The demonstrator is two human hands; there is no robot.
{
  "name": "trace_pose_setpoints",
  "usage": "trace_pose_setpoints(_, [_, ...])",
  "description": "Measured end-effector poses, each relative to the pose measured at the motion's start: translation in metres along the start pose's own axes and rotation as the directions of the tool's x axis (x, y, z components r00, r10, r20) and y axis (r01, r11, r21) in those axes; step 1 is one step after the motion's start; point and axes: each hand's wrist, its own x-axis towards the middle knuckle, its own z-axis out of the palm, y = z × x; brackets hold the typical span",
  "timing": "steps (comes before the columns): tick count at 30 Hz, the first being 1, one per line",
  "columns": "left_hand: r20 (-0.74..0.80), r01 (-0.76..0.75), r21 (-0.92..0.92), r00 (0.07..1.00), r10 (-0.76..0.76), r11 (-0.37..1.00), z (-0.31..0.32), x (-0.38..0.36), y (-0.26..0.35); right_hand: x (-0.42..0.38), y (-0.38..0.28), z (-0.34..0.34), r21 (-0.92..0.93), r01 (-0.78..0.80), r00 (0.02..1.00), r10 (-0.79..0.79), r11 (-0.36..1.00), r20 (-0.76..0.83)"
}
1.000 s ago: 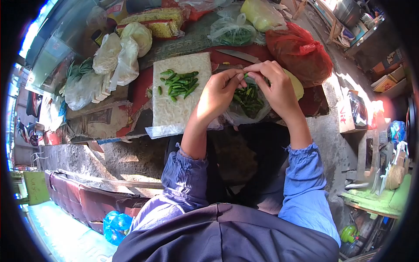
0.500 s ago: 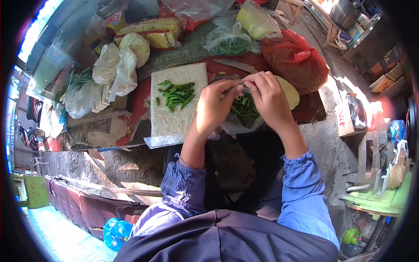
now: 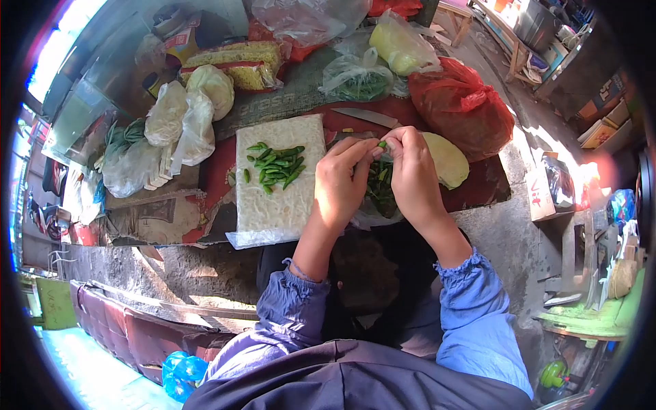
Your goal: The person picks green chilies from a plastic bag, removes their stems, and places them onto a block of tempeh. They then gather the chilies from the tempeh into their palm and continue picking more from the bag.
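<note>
Between the fingertips of both hands is a small green chili (image 3: 383,144). My left hand (image 3: 339,176) is closed in a pinch at its left side, and my right hand (image 3: 414,174) pinches it from the right. Below them, a clear plastic bag of green chilies (image 3: 380,191) lies partly hidden by my hands. Left of my left hand, a pile of green chilies (image 3: 277,166) rests on a flat, whitish slab wrapped in plastic (image 3: 270,212). A knife (image 3: 366,116) lies just beyond my hands. Beside my right hand is a pale green cut vegetable (image 3: 447,161).
A red plastic bag (image 3: 461,106) sits at the right of the table. Farther back are a clear bag of greens (image 3: 359,78) and packs of yellow noodles (image 3: 236,61). Bagged pale vegetables (image 3: 181,113) stand at the left. Below the table edge runs a wooden bench (image 3: 171,307).
Both hands have come slightly lower in view, still together at the fingertips, and the chili between them shows more plainly. The whole table has shifted a little downward in view.
</note>
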Motion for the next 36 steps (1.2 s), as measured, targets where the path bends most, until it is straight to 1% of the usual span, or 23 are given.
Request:
trace_pose_setpoints(2, [-0.019,-0.031,-0.006,0.999,0.031,0.999,0.001,-0.001,-0.003,-0.001,0.001,0.0,0.142,-0.123,0.992,0.12,0.982,0.027])
trace_pose_setpoints(3, [-0.025,-0.055,0.005,0.998,0.055,0.999,0.002,0.0,-0.004,0.0,0.0,-0.001,0.142,-0.122,0.992,0.12,0.982,0.027])
trace_pose_setpoints(5, [-0.031,-0.077,0.016,0.996,0.078,0.997,0.003,-0.001,-0.007,0.001,-0.003,-0.003,0.212,-0.301,0.953,0.29,0.93,0.084])
trace_pose_setpoints(6, [-0.032,-0.084,0.027,0.996,0.085,0.996,0.004,-0.001,-0.008,0.0,-0.001,-0.002,0.212,-0.302,0.953,0.29,0.929,0.084])
trace_pose_setpoints(8, [-0.034,-0.091,0.039,0.995,0.092,0.995,0.003,-0.001,-0.009,0.0,0.007,-0.002,0.304,-0.304,0.952,0.28,0.903,0.121])
trace_pose_setpoints(9, [-0.011,-0.054,0.023,0.998,0.054,0.998,0.0,0.0,-0.008,0.001,0.008,-0.006,0.305,-0.304,0.953,0.279,0.903,0.121])
trace_pose_setpoints(11, [0.012,-0.018,0.007,1.0,0.018,1.0,-0.007,0.003,-0.006,0.005,0.007,-0.017,0.354,-0.367,0.922,0.284,0.86,0.264])
trace_pose_setpoints(12, [0.084,0.019,-0.04,0.996,-0.016,0.999,-0.012,0.004,-0.005,0.005,0.008,-0.019,0.354,-0.367,0.921,0.284,0.86,0.266])
trace_pose_setpoints(13, [0.155,0.06,-0.084,0.987,-0.046,0.995,-0.016,0.005,-0.006,0.005,0.009,-0.02,0.432,-0.336,0.933,0.231,0.837,0.277])
trace_pose_setpoints(14, [0.155,0.062,-0.083,0.987,-0.049,0.995,-0.018,0.006,-0.007,0.005,0.009,-0.021,0.508,-0.305,0.942,0.179,0.805,0.283])
trace_pose_setpoints(15, [0.204,0.066,-0.1,0.978,-0.044,0.993,-0.02,0.005,-0.008,0.005,0.009,-0.023,0.509,-0.308,0.941,0.18,0.804,0.286])
trace_pose_setpoints(16, [0.252,0.071,-0.118,0.967,-0.039,0.99,-0.021,0.005,-0.009,0.007,0.009,-0.026,0.468,-0.259,0.949,0.133,0.845,0.286])
trace_pose_setpoints(17, [0.253,0.072,-0.118,0.967,-0.041,0.99,-0.022,0.005,-0.009,0.008,0.009,-0.029,0.425,-0.206,0.954,0.085,0.881,0.288])
trace_pose_setpoints(19, [0.334,0.113,-0.151,0.941,-0.057,0.982,-0.025,0.006,-0.008,0.01,0.011,-0.032,0.441,-0.208,0.951,0.074,0.873,0.301])
trace_pose_setpoints(20, [0.333,0.114,-0.151,0.941,-0.058,0.982,-0.027,0.007,-0.008,0.01,0.013,-0.034,0.458,-0.208,0.947,0.062,0.864,0.314])
trace_pose_setpoints(22, [0.397,0.071,-0.127,0.918,-0.014,0.989,-0.031,0.008,-0.008,0.011,0.016,-0.036,0.459,-0.225,0.933,0.054,0.859,0.356])
trace_pose_setpoints(23, [0.398,0.072,-0.127,0.917,-0.016,0.989,-0.03,0.007,-0.008,0.011,0.018,-0.037,0.459,-0.242,0.917,0.046,0.855,0.397])
trace_pose_setpoints(26, [0.388,0.05,-0.142,0.922,0.009,0.989,-0.028,0.006,-0.009,0.011,0.021,-0.038,0.428,-0.236,0.909,0.043,0.872,0.414])
trace_pose_setpoints(29, [0.354,0.065,-0.067,0.935,-0.037,0.996,-0.023,0.006,-0.003,0.012,0.022,-0.037,0.44,-0.227,0.929,0.058,0.869,0.365])
trace_pose_setpoints(31, [0.284,0.092,-0.042,0.956,-0.076,0.995,-0.019,0.005,0.005,0.013,0.025,-0.038,0.44,-0.241,0.929,0.074,0.865,0.362])
trace_pose_setpoints(32, [0.284,0.091,-0.043,0.956,-0.075,0.995,-0.015,0.003,0.005,0.013,0.027,-0.038,0.442,-0.254,0.929,0.089,0.86,0.359])
trace_pose_setpoints(34, [0.135,0.024,-0.034,0.991,-0.019,0.999,-0.006,0.001,0.004,0.012,0.03,-0.037,0.42,-0.245,0.938,0.103,0.874,0.331])
trace_pose_setpoints(36, [0.091,0.004,-0.034,0.996,-0.001,0.999,-0.002,0.0,0.007,0.012,0.03,-0.037,0.397,-0.238,0.946,0.119,0.887,0.303])
